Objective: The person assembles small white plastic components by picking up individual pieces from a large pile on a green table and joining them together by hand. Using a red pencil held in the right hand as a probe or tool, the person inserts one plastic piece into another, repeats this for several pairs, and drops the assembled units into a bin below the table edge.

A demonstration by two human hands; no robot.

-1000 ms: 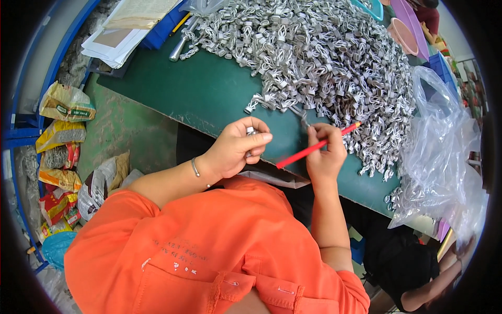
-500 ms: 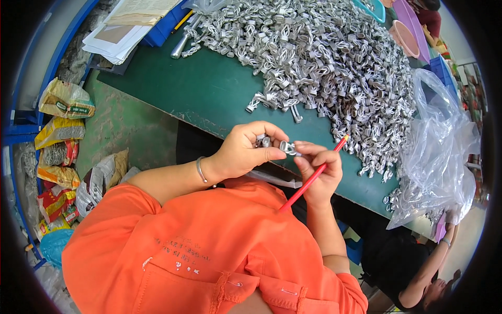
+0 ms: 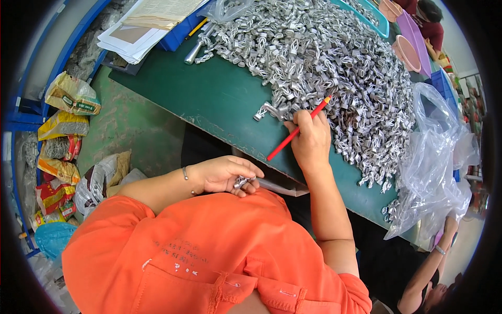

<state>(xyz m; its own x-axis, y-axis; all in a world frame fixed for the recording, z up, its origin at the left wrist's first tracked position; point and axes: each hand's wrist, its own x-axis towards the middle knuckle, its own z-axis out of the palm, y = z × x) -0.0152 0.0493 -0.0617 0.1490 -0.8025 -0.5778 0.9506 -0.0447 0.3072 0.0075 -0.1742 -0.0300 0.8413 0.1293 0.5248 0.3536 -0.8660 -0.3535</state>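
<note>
The left hand (image 3: 230, 175), low in front of the orange shirt (image 3: 198, 256) and just off the near edge of the counter (image 3: 193, 99), is half curled with the palm turned inward; its fingers are grasping a few small silvery metal pieces (image 3: 242, 181), their number not determinable. A thin bracelet (image 3: 184, 172) is worn at that wrist. The right hand (image 3: 312, 141) is over the counter at the near margin of the pile (image 3: 340, 73), back of the hand uppermost; its fingers are grasping a red pencil (image 3: 281, 146), which lies aslant across the hand, one end toward the counter edge and the light-tipped end over the pile. The thumb and forefinger are directed at the pile; whether they also pinch a piece cannot be told. The pile consists of many similar looped, banded pieces and covers much of the green counter top. A tapered metal tool (image 3: 193, 54) and a yellow pencil (image 3: 196, 27) lie to the left of the pile, near a blue bin (image 3: 180, 37) and stacked papers (image 3: 128, 42). Beyond the pile stand a turquoise tray (image 3: 386, 29) and a pink basin (image 3: 407, 54). At the right, a clear plastic bag (image 3: 418, 172) hangs over the counter end, with a co-worker's hand (image 3: 451, 225) at its lower part. Printed sacks (image 3: 72, 93) are noted at the far left, beside the green floor (image 3: 136, 118).
</note>
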